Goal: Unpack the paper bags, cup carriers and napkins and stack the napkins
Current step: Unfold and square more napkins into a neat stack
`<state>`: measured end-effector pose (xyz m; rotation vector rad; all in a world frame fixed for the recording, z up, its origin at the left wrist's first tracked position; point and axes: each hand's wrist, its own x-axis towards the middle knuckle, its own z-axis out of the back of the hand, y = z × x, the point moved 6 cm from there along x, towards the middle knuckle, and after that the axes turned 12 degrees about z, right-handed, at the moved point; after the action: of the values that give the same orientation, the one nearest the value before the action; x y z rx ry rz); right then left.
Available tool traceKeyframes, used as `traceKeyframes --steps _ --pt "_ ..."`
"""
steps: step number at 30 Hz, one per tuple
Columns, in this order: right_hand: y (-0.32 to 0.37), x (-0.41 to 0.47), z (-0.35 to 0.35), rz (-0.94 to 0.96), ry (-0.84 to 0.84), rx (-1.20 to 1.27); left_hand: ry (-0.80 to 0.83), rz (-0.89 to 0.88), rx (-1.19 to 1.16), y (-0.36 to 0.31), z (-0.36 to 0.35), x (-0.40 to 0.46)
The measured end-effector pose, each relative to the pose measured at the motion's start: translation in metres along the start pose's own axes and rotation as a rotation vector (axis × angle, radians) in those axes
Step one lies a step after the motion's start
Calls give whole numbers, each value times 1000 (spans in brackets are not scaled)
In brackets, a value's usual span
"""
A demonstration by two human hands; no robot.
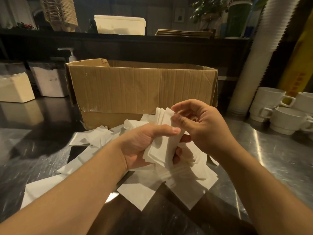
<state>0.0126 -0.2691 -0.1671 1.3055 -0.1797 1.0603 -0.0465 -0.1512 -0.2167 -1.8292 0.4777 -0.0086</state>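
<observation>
Our two forearms enter from the bottom edge, nearest the camera. Our left hand (142,145) grips a bundle of napkins (160,146) above the counter, thumb laid across the front of the bundle, fingers curled behind. Our right hand (201,122) pinches the bundle's upper corner between thumb and fingertips.

Item: loose napkins (140,189), white, scattered flat and overlapping on the steel counter (271,158) beneath our hands, reaching to the box's foot.

Item: cardboard box (140,89), brown, open-topped, upright just behind the loose napkins. We cannot tell what it contains; its near wall hides the inside.

Item: two translucent bins (49,80), left of the box, each filled with pale contents we cannot identify.

Item: white mugs (277,114), stacked at right, interiors out of sight.

Item: tall column of white cups (259,60), beside the mugs.

Item: cream tub (120,25) on the rear shelf, contents unclear; flat brown paper bags (184,33) stacked beside it.
</observation>
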Motion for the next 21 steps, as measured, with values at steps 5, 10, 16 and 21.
traceKeyframes --steps 5,10,16,21 --pt "-4 1 -1 -17 13 -60 -14 -29 16 -2 0 0" --pt "3 0 1 40 -14 -24 24 23 -84 2 -2 1" --pt "6 0 -1 145 -13 -170 -13 55 -54 6 3 0" --pt "9 0 -3 163 -2 -145 -24 83 -60 7 7 7"
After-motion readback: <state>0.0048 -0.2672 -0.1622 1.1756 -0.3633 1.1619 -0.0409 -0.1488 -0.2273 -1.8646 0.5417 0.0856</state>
